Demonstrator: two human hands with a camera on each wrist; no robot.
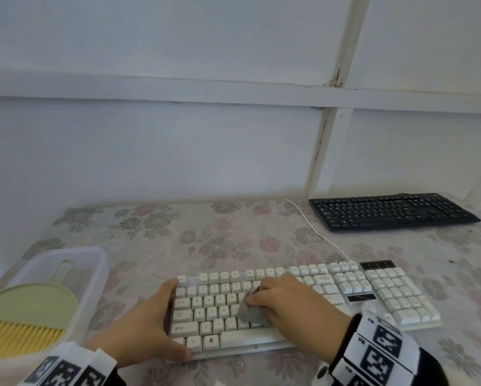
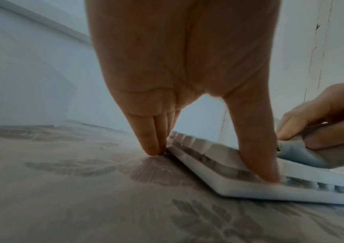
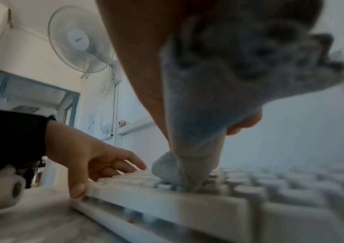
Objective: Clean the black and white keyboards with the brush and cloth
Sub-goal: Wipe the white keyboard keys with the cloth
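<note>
The white keyboard (image 1: 303, 299) lies long axis left to right. The left hand (image 1: 147, 327) spans its left end, fingers straight; the right hand (image 1: 295, 305) bunches the grey cloth (image 1: 250, 313) onto its keys.

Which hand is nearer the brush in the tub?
Left. The left hand steadies the white keyboard's left end, beside the brush; the right hand wipes mid-keyboard, farther away.

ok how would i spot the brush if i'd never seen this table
On the floral table, look at the near left corner for a clear plastic tub. The brush lies inside it: pale green looped handle, yellow bristles, the only coloured tool there.
</note>
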